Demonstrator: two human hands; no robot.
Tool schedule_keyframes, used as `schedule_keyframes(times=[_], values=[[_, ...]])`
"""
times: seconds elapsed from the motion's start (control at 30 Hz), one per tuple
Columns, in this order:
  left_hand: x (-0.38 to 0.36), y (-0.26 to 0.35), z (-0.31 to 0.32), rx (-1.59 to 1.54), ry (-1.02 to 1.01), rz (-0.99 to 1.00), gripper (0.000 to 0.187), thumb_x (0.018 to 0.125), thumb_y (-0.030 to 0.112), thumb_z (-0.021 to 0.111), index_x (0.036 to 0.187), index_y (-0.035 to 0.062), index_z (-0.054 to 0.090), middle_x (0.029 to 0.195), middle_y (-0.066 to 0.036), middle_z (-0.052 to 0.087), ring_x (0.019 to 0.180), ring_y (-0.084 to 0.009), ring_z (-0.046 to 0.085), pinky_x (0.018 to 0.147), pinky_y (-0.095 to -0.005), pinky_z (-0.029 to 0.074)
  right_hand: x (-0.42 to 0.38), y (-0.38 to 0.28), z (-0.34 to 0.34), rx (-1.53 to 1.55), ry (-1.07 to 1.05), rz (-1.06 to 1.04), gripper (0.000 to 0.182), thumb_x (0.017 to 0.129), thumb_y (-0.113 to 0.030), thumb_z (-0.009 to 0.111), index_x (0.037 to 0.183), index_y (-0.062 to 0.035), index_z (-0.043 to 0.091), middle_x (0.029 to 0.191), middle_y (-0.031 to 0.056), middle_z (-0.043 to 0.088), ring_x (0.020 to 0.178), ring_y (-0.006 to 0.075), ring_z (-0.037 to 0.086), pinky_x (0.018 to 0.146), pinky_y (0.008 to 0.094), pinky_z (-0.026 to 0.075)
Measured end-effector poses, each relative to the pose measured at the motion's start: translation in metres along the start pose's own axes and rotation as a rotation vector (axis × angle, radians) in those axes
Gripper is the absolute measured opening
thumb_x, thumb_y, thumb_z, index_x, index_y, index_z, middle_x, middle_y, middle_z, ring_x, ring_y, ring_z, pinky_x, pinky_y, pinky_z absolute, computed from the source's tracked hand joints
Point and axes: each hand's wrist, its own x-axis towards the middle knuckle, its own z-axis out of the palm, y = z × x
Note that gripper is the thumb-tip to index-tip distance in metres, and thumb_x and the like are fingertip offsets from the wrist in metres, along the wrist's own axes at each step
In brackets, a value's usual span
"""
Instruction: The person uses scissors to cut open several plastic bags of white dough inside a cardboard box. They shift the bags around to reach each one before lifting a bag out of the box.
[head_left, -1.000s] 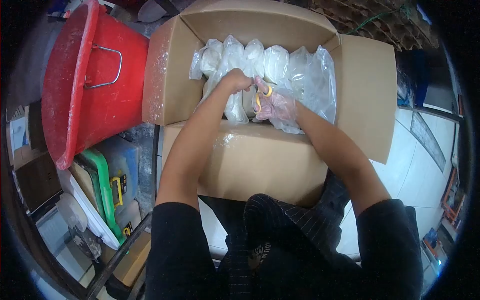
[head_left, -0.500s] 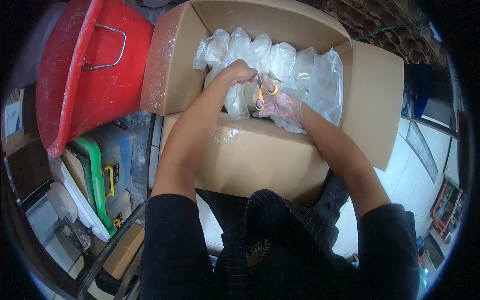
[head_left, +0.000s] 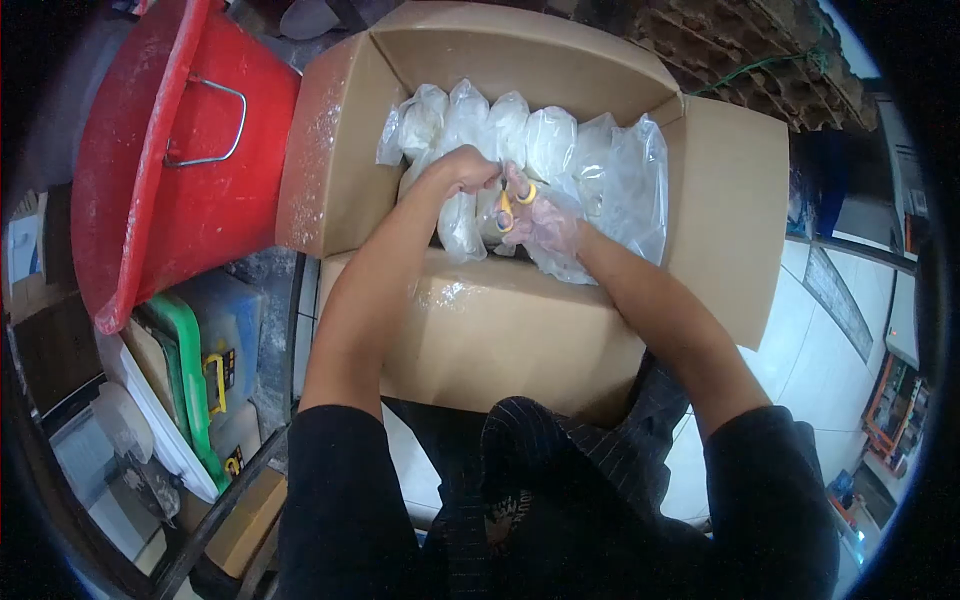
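Note:
Over an open cardboard box [head_left: 500, 330] holding several clear plastic bags with pale contents [head_left: 550, 142], both my hands are close together. My left hand [head_left: 470, 170] is closed in a fist or pinch; what it grips is too small to make out, beside the scissors' blades. Yellow-handled scissors [head_left: 504, 212] are in my right hand [head_left: 540, 222], which wears a loose clear plastic glove. The fingers of that hand are at the scissors' loops. A loose clear bag [head_left: 640, 180] stands at the right side of the box.
A large red tub [head_left: 215, 150] with a metal handle stands left of the box. Below it are a green-rimmed board [head_left: 190, 370] and other flat items. Brown egg trays [head_left: 740, 60] lie at the upper right. The right box flap [head_left: 735, 220] is folded outward.
The view has shifted slightly, so the box and bags appear a little further left and lower. My hands stay together, and the scissors' handles look slightly turned and closer together.

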Motion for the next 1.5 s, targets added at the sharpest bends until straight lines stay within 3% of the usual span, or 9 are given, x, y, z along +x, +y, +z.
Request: schedule_keyframes(times=[0.33, 0.47, 0.5, 0.57, 0.67, 0.97, 1.17, 1.33, 1.5], values=[[-0.018, -0.004, -0.016, 0.277, -0.092, -0.035, 0.019, 0.066, 0.020, 0.057, 0.057, 0.0030, 0.056, 0.047, -0.005, 0.047, 0.038, -0.0130, 0.037, 0.037, -0.0293, 0.027, 0.015, -0.011, -0.006, 0.062, 0.187, 0.136, 0.047, 0.074, -0.059, 0.057, 0.070, -0.0124, 0.051, 0.059, -0.0019, 0.044, 0.049, 0.0093, 0.039, 0.050, 0.0258, 0.038], [-0.013, -0.012, -0.020, 0.340, -0.117, -0.039, 0.023, 0.065, 0.023, 0.057, 0.054, 0.0028, 0.057, 0.045, -0.006, 0.046, 0.037, -0.0136, 0.039, 0.036, -0.0296, 0.029, -0.005, -0.032, -0.005, -0.440, 0.112, 0.444, 0.053, 0.074, -0.059, 0.055, 0.093, -0.0102, 0.055, 0.075, 0.0051, 0.054, 0.070, 0.0186, 0.055, 0.067, 0.0353, 0.049], [-0.011, -0.011, -0.020, 0.336, -0.129, -0.040, 0.023, 0.065, 0.023, 0.057, 0.054, 0.0028, 0.057, 0.045, -0.006, 0.046, 0.037, -0.0136, 0.039, 0.036, -0.0296, 0.029, -0.022, -0.038, -0.015, -0.978, 0.104, -0.006, 0.049, 0.075, -0.055, 0.055, 0.094, -0.0094, 0.056, 0.076, 0.0085, 0.057, 0.073, 0.0210, 0.056, 0.069, 0.0363, 0.047], [-0.012, -0.006, -0.025, 0.287, 0.030, 0.024, 0.025, 0.066, 0.025, 0.058, 0.056, 0.0020, 0.060, 0.050, -0.008, 0.052, 0.041, -0.0162, 0.045, 0.040, -0.0308, 0.035, -0.073, -0.094, 0.018, -1.560, 0.315, -0.039, 0.050, 0.075, -0.048, 0.056, 0.103, -0.0062, 0.056, 0.088, 0.0165, 0.061, 0.090, 0.0260, 0.055, 0.083, 0.0378, 0.041], [-0.031, 0.015, -0.029, 0.315, 0.108, 0.182, 0.023, 0.074, 0.024, 0.058, 0.068, 0.0026, 0.062, 0.060, -0.003, 0.057, 0.047, -0.0102, 0.043, 0.041, -0.0262, 0.036, -0.130, -0.157, 0.051, -1.215, 0.883, -0.460, 0.051, 0.077, -0.047, 0.055, 0.104, -0.0046, 0.055, 0.092, 0.0173, 0.061, 0.088, 0.0266, 0.057, 0.081, 0.0351, 0.043], [-0.171, 0.037, -0.046, -0.035, 0.451, 0.685, 0.016, 0.080, 0.016, 0.058, 0.084, -0.0002, 0.059, 0.071, -0.003, 0.057, 0.064, -0.0080, 0.050, 0.060, -0.0229, 0.041, -0.033, -0.046, 0.011, -1.856, 0.420, 0.240, 0.053, 0.071, -0.040, 0.063, 0.104, -0.0020, 0.049, 0.094, 0.0187, 0.058, 0.088, 0.0329, 0.058, 0.080, 0.0400, 0.043], [-0.234, -0.030, -0.020, -0.385, 0.666, 0.650, 0.008, 0.084, 0.007, 0.056, 0.087, 0.0004, 0.057, 0.073, 0.003, 0.052, 0.066, -0.0026, 0.046, 0.061, -0.0169, 0.038, 0.025, 0.043, -0.109, -2.067, 0.521, -0.140, 0.035, 0.078, -0.024, 0.051, 0.107, -0.0040, 0.049, 0.100, 0.0176, 0.058, 0.094, 0.0305, 0.057, 0.083, 0.0401, 0.042], [-0.217, -0.062, 0.007, -0.596, 0.826, 0.642, 0.007, 0.082, 0.005, 0.058, 0.087, 0.0003, 0.058, 0.074, 0.003, 0.053, 0.066, -0.0025, 0.046, 0.060, -0.0164, 0.037, -0.022, -0.046, -0.024, -2.099, 0.598, 0.123, 0.028, 0.078, -0.015, 0.049, 0.104, -0.0080, 0.056, 0.102, 0.0157, 0.059, 0.097, 0.0281, 0.058, 0.079, 0.0467, 0.044], [-0.208, -0.065, 0.012, -0.542, 0.894, 0.655, 0.007, 0.081, 0.005, 0.058, 0.086, -0.0001, 0.058, 0.074, 0.002, 0.054, 0.066, -0.0025, 0.046, 0.059, -0.0168, 0.038, -0.015, -0.027, -0.073, -1.758, 0.732, -0.255, 0.032, 0.078, -0.017, 0.047, 0.106, -0.0009, 0.046, 0.094, 0.0220, 0.059, 0.089, 0.0315, 0.059, 0.076, 0.0396, 0.046]])
